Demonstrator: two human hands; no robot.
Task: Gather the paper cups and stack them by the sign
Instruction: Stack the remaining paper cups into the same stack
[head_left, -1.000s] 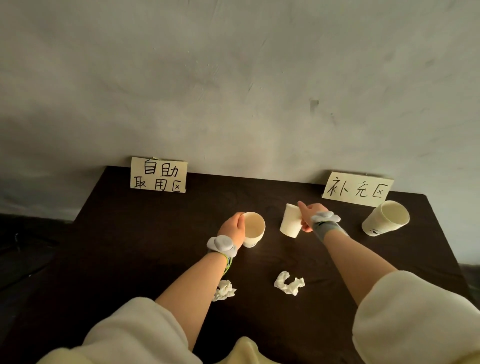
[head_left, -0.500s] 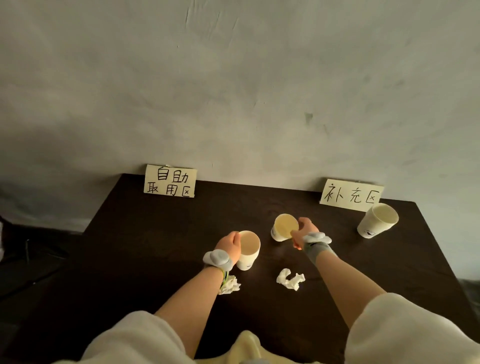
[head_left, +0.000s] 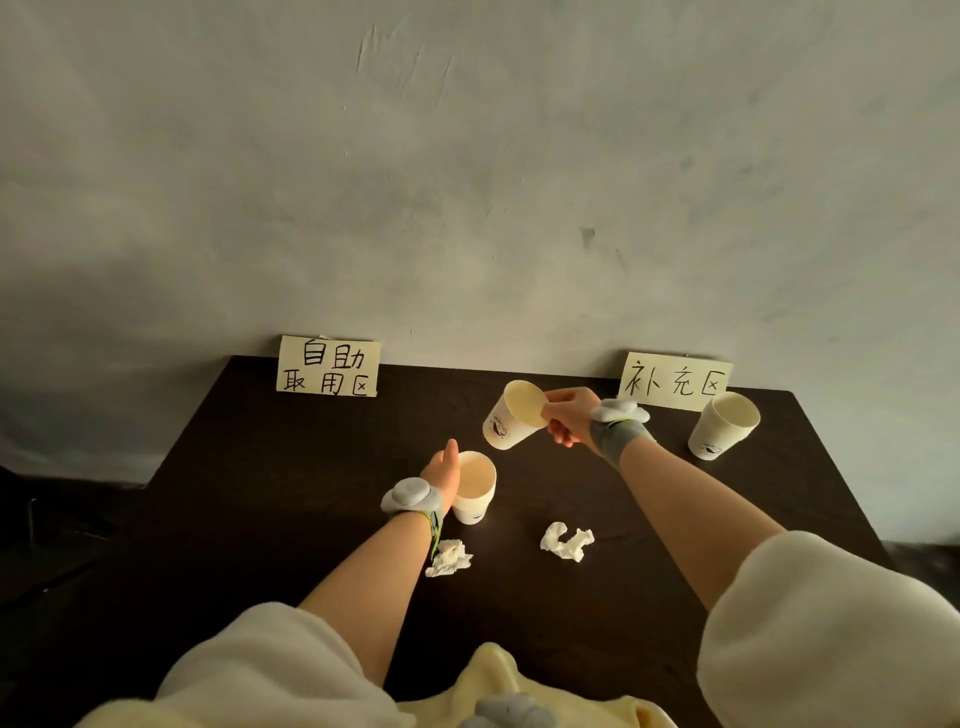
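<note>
- the right hand is pinching the rim of a tilted paper cup just right of the frame's centre, holding it above the dark table; its mouth is facing the camera and the inside is looking empty.
- the left hand is wrapping around the left side of a second paper cup standing upright below centre, thumb sticking up; this cup is also showing an empty interior.
- a third paper cup is standing alone at the right, empty, just below the right sign.
- the left sign is leaning against the wall left of centre.
- two crumpled tissues are lying on the table, one near each forearm.
</note>
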